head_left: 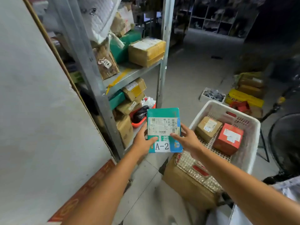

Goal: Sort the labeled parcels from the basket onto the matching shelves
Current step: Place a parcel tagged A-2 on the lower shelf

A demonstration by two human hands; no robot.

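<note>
Both hands clamp the teal parcel point(163, 113) between them: the left hand point(142, 141) takes its near-left edge with the thumb laid across the front face, and the right hand point(190, 141) takes the near-right edge the same way, thumb on the face and fingers along the side. The parcel is held in the air, face up and a little tilted, with its white A-2 label point(161, 146) on the near end between the two thumbs, so most of the box reaches away from the grip toward the far side. It hangs just in front of the lower bays of the metal shelf rack point(129, 75) on the left, and left of the white basket point(209, 106), where a brown parcel point(207, 128) and a red parcel point(228, 138) lie side by side. The step in hand looks like reading the label and finding its shelf. No shelf marking is legible from here, so the matching level should be checked before committing. Since the grip sits only at the near end, the far end may sag; sliding one hand under the middle would steady it. The bays are crowded, so a free gap should be picked and the parcel pushed in flat, label outward.
</note>
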